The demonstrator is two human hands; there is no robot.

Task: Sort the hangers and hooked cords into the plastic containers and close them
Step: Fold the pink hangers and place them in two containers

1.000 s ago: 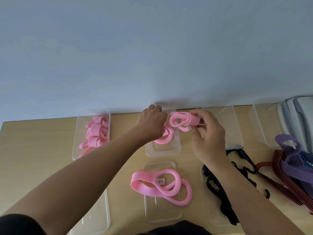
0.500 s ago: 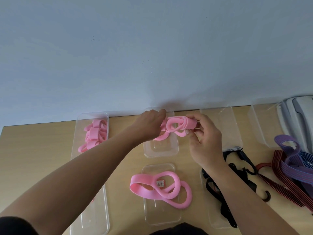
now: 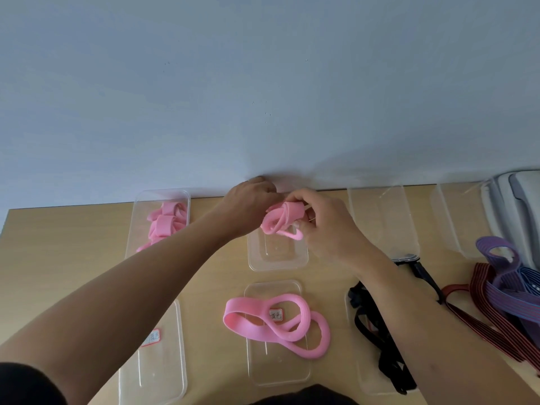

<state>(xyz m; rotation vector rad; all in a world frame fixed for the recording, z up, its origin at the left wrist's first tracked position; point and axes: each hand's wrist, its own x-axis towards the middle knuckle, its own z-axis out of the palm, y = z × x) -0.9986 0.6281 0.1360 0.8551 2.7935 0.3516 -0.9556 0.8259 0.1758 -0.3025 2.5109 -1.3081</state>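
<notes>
Pink and loose, a long band (image 3: 242, 320) is lying across the near container (image 3: 277, 372). Beyond it, you are pinching a folded band (image 3: 277, 222) lengthwise, left hand (image 3: 248, 206) at its left end, right hand (image 3: 327, 232) at its right, directly above the open far container (image 3: 277, 257).

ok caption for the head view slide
Left hand and right hand hold a coiled pink band over a clear container.
</notes>
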